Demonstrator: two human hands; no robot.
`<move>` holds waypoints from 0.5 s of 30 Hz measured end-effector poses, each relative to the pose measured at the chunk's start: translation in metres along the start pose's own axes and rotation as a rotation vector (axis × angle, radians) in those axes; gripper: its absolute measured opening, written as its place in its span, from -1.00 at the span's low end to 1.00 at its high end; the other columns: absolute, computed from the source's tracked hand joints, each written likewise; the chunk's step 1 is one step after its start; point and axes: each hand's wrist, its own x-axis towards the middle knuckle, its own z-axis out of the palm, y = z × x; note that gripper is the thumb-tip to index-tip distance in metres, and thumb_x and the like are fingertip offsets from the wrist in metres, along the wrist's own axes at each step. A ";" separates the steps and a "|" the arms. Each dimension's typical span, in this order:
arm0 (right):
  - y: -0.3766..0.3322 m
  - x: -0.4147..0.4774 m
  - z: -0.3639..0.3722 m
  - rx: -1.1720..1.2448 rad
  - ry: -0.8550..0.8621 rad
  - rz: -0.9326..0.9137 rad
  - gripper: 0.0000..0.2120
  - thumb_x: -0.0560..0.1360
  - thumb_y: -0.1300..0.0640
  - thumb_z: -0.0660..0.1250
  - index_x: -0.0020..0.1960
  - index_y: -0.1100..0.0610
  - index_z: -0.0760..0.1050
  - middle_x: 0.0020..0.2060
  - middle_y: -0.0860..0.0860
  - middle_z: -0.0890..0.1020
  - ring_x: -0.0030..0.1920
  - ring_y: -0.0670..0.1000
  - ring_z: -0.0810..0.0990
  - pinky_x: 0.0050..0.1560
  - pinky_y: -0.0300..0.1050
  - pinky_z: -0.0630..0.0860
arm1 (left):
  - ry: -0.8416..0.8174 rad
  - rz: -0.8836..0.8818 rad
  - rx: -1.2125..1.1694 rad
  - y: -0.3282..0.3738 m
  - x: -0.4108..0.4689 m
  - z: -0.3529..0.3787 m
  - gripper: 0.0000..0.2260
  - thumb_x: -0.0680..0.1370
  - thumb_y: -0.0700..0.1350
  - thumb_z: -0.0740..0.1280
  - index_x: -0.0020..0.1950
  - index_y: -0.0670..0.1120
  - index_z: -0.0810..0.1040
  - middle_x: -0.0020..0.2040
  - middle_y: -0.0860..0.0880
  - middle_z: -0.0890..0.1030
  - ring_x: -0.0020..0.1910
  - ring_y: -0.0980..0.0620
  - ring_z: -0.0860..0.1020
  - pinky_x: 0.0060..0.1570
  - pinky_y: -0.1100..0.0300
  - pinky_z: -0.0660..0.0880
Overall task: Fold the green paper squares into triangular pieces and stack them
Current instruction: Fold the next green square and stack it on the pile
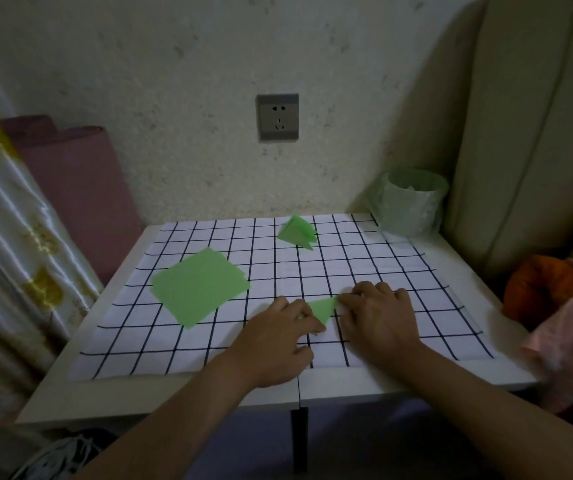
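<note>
While the task is partly done, one green piece is mid-fold near the front edge of the checked cloth, at about six o'clock on the tabletop. It already shows a triangular outline. The left hand pinches its left edge with curled fingers and thumb. The right hand lies knuckles up at the piece's three o'clock and presses its right corner down with its fingertips, not wrapped round it.

From the piece, the finished folded triangles sit well apart at twelve o'clock, near the cloth's far edge. I can make out at least two, leaning together rather than lying in a neat stack; the exact number is too blurred to tell. At ten o'clock lies the stack of green squares, flat and slightly fanned. It looks to hold several sheets, though I cannot count them.

By my judgement most of the folding is left, and the finished pieces need squaring into a proper stack.

Further out, one bin lined with a green bag stands at the two o'clock corner, and one socket is on the wall behind.
</note>
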 end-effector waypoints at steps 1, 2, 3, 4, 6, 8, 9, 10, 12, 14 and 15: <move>0.000 0.000 0.000 -0.007 -0.006 0.003 -0.59 0.54 -0.12 0.04 0.14 -0.08 0.61 -0.01 -0.04 0.62 -0.07 0.04 0.53 -0.05 0.00 0.36 | -0.002 -0.004 0.001 0.001 0.000 0.000 -0.48 0.41 0.10 0.04 0.33 0.16 0.49 0.23 0.15 0.43 0.18 0.07 0.34 0.16 0.06 0.43; 0.000 0.001 0.000 -0.012 -0.015 0.008 -0.58 0.53 -0.14 0.03 0.16 -0.07 0.59 0.01 -0.03 0.61 -0.05 0.05 0.53 -0.03 0.00 0.36 | -0.003 -0.008 0.004 0.002 0.000 0.000 -0.48 0.41 0.11 0.04 0.32 0.15 0.49 0.23 0.15 0.43 0.18 0.08 0.33 0.15 0.06 0.43; 0.000 0.001 0.000 -0.017 -0.025 0.011 -0.57 0.52 -0.15 0.03 0.18 -0.07 0.58 0.02 -0.03 0.61 -0.03 0.05 0.53 -0.02 0.00 0.36 | -0.002 -0.011 0.008 0.003 0.000 -0.001 -0.48 0.41 0.11 0.03 0.32 0.15 0.49 0.23 0.15 0.43 0.18 0.08 0.33 0.14 0.08 0.43; -0.001 0.001 -0.001 -0.020 -0.033 0.009 -0.56 0.52 -0.15 0.03 0.19 -0.07 0.57 0.04 -0.02 0.60 -0.02 0.05 0.52 -0.01 0.00 0.36 | -0.002 -0.014 0.013 0.004 0.000 -0.001 -0.49 0.41 0.11 0.04 0.31 0.15 0.49 0.22 0.16 0.43 0.18 0.09 0.33 0.13 0.09 0.43; -0.002 0.001 -0.001 -0.013 -0.052 0.002 -0.56 0.52 -0.14 0.02 0.24 -0.05 0.53 0.10 -0.01 0.58 0.04 0.05 0.51 0.04 0.00 0.36 | 0.000 -0.024 0.025 0.006 0.003 -0.003 -0.54 0.44 0.10 0.09 0.30 0.15 0.49 0.20 0.16 0.43 0.16 0.10 0.33 0.08 0.10 0.44; -0.002 -0.001 -0.001 0.032 -0.068 -0.011 -0.51 0.51 -0.13 -0.02 0.30 -0.03 0.49 0.23 0.02 0.53 0.18 0.06 0.48 0.16 0.04 0.37 | 0.011 -0.038 0.044 0.009 0.007 -0.003 -0.58 0.47 0.08 0.14 0.32 0.15 0.46 0.17 0.15 0.44 0.15 0.08 0.34 0.05 0.11 0.44; -0.003 -0.003 -0.002 0.058 -0.063 -0.040 -0.48 0.51 -0.12 -0.03 0.34 -0.01 0.47 0.32 0.05 0.50 0.29 0.08 0.45 0.24 0.07 0.37 | 0.021 -0.041 0.062 0.010 0.009 -0.002 -0.57 0.48 0.07 0.16 0.35 0.14 0.45 0.16 0.13 0.45 0.13 0.07 0.35 0.03 0.11 0.44; -0.003 -0.004 -0.003 0.078 -0.050 -0.093 -0.47 0.51 -0.11 -0.03 0.36 0.00 0.47 0.39 0.06 0.47 0.39 0.10 0.41 0.32 0.11 0.35 | 0.032 -0.041 0.086 0.013 0.011 -0.001 -0.56 0.48 0.06 0.17 0.37 0.13 0.43 0.14 0.12 0.45 0.11 0.06 0.35 0.01 0.12 0.43; -0.003 -0.004 -0.003 0.105 -0.035 -0.236 -0.56 0.55 -0.03 0.05 0.33 0.00 0.52 0.39 0.03 0.50 0.44 0.10 0.40 0.36 0.12 0.34 | 0.047 -0.042 0.136 0.017 0.013 0.001 -0.59 0.50 0.05 0.16 0.34 0.09 0.44 0.10 0.08 0.46 0.07 0.04 0.35 -0.02 0.11 0.43; 0.002 -0.004 -0.001 0.158 -0.076 -0.319 -0.62 0.56 0.04 0.10 0.24 -0.03 0.60 0.31 -0.04 0.57 0.41 0.03 0.44 0.34 0.00 0.30 | 0.058 -0.048 0.162 0.017 0.015 0.004 -0.61 0.50 0.06 0.14 0.31 0.08 0.46 0.09 0.07 0.45 0.05 0.03 0.35 -0.03 0.12 0.43; 0.004 -0.003 -0.001 0.199 -0.100 -0.324 -0.61 0.56 0.04 0.08 0.22 -0.03 0.62 0.28 -0.06 0.59 0.37 -0.01 0.47 0.32 -0.06 0.29 | 0.063 -0.053 0.164 0.017 0.015 0.005 -0.59 0.50 0.06 0.13 0.33 0.09 0.46 0.10 0.08 0.45 0.06 0.03 0.35 -0.04 0.15 0.41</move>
